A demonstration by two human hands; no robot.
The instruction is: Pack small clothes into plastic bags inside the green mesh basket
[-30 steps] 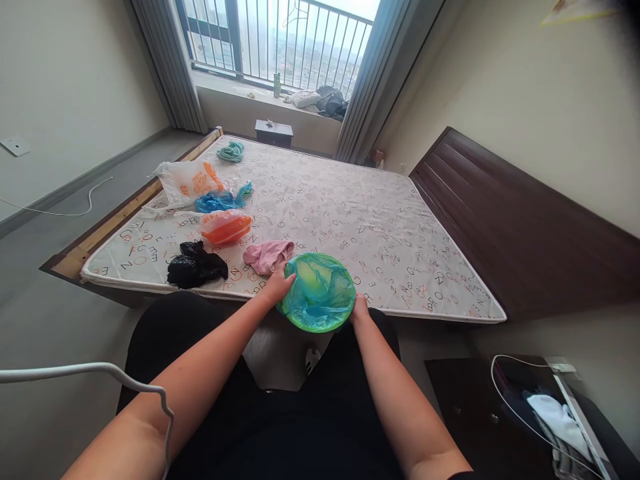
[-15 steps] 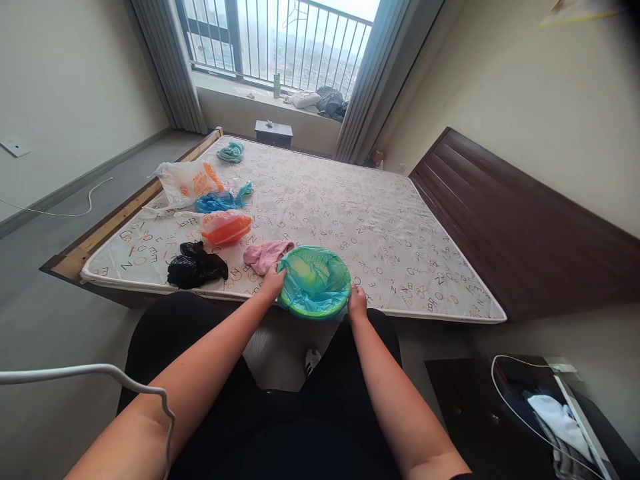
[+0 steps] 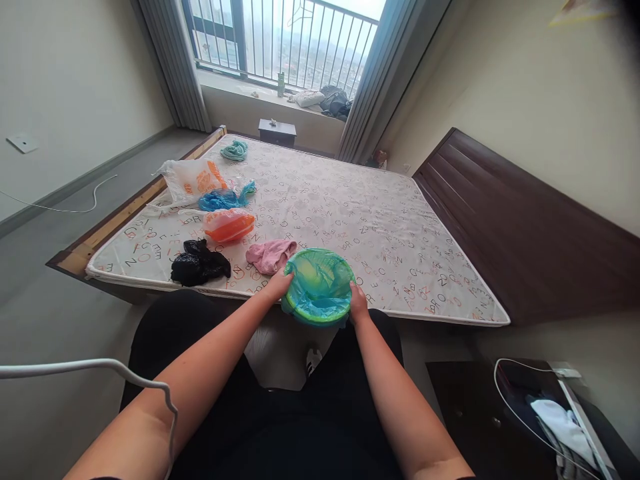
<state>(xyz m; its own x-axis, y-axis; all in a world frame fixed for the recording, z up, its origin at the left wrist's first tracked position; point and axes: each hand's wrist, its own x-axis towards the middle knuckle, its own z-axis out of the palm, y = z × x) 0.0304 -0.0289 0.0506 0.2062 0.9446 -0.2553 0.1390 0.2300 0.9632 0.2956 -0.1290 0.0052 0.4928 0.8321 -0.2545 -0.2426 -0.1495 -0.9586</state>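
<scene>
Between my two hands is a round green basket, lined with a thin blue-green plastic bag that is folded over the rim. My left hand is closed on the rim's left side, thumb on top. On the right side my right hand grips the rim as well; its fingers are partly hidden behind the basket. Just behind my left hand a pink cloth lies on the mattress. Left of it are a black plastic bag and an orange-red plastic bag.
Farther back on the mattress are a blue plastic bag, a white bag with orange print and a teal cloth bundle. A dark headboard stands at right. A white cable crosses my left forearm. A dark cabinet sits lower right.
The view has shifted slightly. The basket, held in both hands, sits a little farther right and lower, with its opening still facing up toward me.
</scene>
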